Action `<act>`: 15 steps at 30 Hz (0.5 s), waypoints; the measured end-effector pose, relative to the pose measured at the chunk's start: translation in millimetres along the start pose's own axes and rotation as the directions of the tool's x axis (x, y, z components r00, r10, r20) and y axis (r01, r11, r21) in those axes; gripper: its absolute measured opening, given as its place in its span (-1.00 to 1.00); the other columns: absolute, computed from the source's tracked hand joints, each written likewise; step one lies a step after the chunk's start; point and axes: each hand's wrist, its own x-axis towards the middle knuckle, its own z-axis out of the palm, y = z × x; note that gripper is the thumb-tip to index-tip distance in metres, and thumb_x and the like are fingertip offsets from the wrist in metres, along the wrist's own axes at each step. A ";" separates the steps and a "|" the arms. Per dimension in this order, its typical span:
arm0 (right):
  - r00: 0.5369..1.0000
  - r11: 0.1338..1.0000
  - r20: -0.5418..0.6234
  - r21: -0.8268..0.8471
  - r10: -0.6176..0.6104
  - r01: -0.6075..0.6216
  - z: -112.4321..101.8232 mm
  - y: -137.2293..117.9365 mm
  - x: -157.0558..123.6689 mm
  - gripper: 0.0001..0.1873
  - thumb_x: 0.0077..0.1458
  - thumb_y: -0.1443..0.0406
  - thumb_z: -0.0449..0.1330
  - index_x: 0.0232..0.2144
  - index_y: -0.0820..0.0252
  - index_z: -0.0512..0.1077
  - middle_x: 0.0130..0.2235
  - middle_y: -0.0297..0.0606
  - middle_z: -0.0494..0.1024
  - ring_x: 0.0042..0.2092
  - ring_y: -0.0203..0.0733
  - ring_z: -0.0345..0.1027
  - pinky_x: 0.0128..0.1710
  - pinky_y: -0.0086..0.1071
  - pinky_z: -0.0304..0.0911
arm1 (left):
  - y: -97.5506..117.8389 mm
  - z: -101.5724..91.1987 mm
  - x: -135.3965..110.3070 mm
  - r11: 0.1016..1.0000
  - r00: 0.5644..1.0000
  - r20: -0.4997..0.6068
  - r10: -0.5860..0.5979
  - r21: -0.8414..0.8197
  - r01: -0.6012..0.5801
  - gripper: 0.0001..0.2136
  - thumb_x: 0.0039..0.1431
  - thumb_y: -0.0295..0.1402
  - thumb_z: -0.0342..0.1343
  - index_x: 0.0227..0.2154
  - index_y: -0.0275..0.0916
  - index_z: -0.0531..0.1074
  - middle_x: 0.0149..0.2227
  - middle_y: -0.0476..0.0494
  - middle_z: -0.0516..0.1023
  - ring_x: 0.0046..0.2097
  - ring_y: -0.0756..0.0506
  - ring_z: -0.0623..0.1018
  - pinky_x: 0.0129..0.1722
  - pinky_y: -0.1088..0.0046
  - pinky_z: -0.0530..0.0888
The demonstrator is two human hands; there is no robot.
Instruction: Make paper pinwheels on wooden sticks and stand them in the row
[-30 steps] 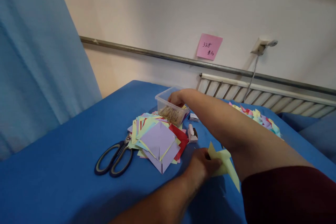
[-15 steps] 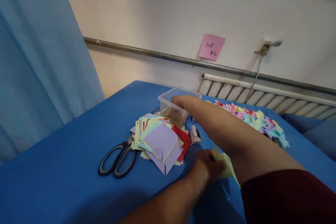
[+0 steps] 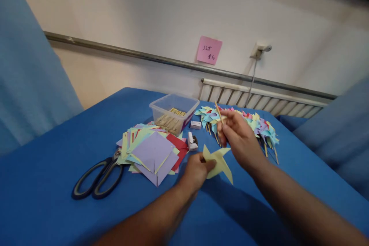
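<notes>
Between the thumb and fingers of my left hand [image 3: 197, 171] is a pale yellow paper pinwheel [image 3: 219, 163], its points spread out. My right hand [image 3: 238, 134] is raised to the right of it, pinching a thin wooden stick [image 3: 218, 112] that points up and a little left. Behind my hands stands a clear plastic box [image 3: 174, 103] with several wooden sticks [image 3: 168, 121] inside. A stack of coloured paper squares [image 3: 152, 150], some slit at the corners, lies left of my left hand. An opened small white box [image 3: 192, 141] sits close behind that hand.
Dark-handled scissors [image 3: 99, 178] lie left of the paper stack. Another small box [image 3: 195, 125] rests beside the plastic box. Finished pinwheels on sticks [image 3: 259, 127] are piled at the right. A metal rail [image 3: 161, 58] and a radiator [image 3: 230, 94] line the wall behind the blue-covered surface [image 3: 52, 169].
My right hand has come out of the plastic box, back and to the right, with a wooden stick. My left hand has turned the pinwheel toward view. The camera view has shifted right.
</notes>
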 end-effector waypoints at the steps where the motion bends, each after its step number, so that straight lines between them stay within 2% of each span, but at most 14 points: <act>1: 0.995 0.996 -0.049 0.044 0.083 -0.081 -5.9 7.4 -20.4 -0.76 0.17 0.22 0.03 -0.10 0.09 0.19 -0.41 -0.46 0.33 -0.61 -0.47 0.09 -0.63 -0.52 0.09 | 1.3 0.7 0.5 1.000 1.000 -0.028 -0.007 0.027 0.008 -0.83 -0.19 -0.36 0.23 -0.46 -0.29 0.50 -0.47 -0.10 0.57 -0.48 -0.07 0.49 -0.46 0.45 0.37; 3: 0.963 0.962 -0.087 0.121 0.256 -0.244 -12.6 27.9 -49.2 -0.76 0.17 0.15 0.04 -0.14 0.09 0.19 -0.49 -0.52 0.26 -0.66 -0.48 -0.02 -0.69 -0.55 -0.08 | 5.8 2.7 -0.1 0.995 0.994 -0.111 0.021 0.096 -0.010 -0.83 -0.19 -0.39 0.22 -0.45 -0.31 0.50 -0.47 -0.11 0.57 -0.48 -0.06 0.49 -0.47 0.47 0.36; 5: 0.930 0.924 -0.064 0.163 0.361 -0.347 -15.0 49.8 -64.3 -0.73 0.16 0.08 0.04 -0.19 0.12 0.20 -0.60 -0.57 0.16 -0.68 -0.46 -0.08 -0.71 -0.55 -0.15 | 11.9 5.0 -2.5 0.990 0.987 -0.154 0.047 0.141 -0.025 -0.82 -0.17 -0.39 0.21 -0.42 -0.32 0.50 -0.48 -0.09 0.56 -0.49 -0.04 0.47 -0.49 0.50 0.34; 7: 0.928 0.915 -0.025 0.180 0.371 -0.361 -15.4 66.8 -71.3 -0.70 0.14 0.05 0.05 -0.26 0.15 0.23 -0.63 -0.57 0.16 -0.67 -0.45 -0.06 -0.69 -0.54 -0.13 | 17.4 6.4 -4.9 0.986 0.981 -0.181 0.066 0.162 -0.036 -0.80 -0.15 -0.38 0.21 -0.38 -0.32 0.50 -0.50 -0.06 0.55 -0.51 -0.02 0.45 -0.51 0.52 0.32; 9: 0.935 0.923 0.009 0.159 0.353 -0.350 -15.6 76.3 -75.0 -0.68 0.14 0.02 0.04 -0.29 0.17 0.24 -0.61 -0.53 0.26 -0.66 -0.45 0.01 -0.67 -0.54 -0.08 | 20.3 6.1 -5.5 0.981 0.979 -0.186 0.088 0.189 -0.052 -0.82 -0.14 -0.37 0.21 -0.42 -0.34 0.50 -0.52 -0.06 0.54 -0.52 0.00 0.42 -0.51 0.52 0.30; 12: 0.930 0.919 0.088 0.148 0.356 -0.366 -16.9 79.3 -78.7 -0.66 0.15 0.02 0.02 -0.32 0.18 0.24 -0.56 -0.47 0.37 -0.66 -0.46 0.09 -0.66 -0.53 -0.01 | 19.3 2.9 -2.5 0.978 0.979 -0.175 0.100 0.197 -0.065 -0.80 -0.12 -0.33 0.22 -0.43 -0.36 0.49 -0.48 -0.11 0.56 -0.49 -0.02 0.45 -0.48 0.50 0.31; 15: 0.914 0.904 0.151 0.156 0.376 -0.398 -19.7 78.3 -80.8 -0.66 0.14 0.02 0.02 -0.37 0.20 0.26 -0.57 -0.46 0.37 -0.67 -0.46 0.12 -0.67 -0.54 0.02 | 15.7 -0.3 1.4 0.983 0.984 -0.159 0.085 0.175 -0.057 -0.76 -0.12 -0.30 0.23 -0.39 -0.36 0.49 -0.43 -0.16 0.57 -0.45 -0.06 0.48 -0.44 0.47 0.33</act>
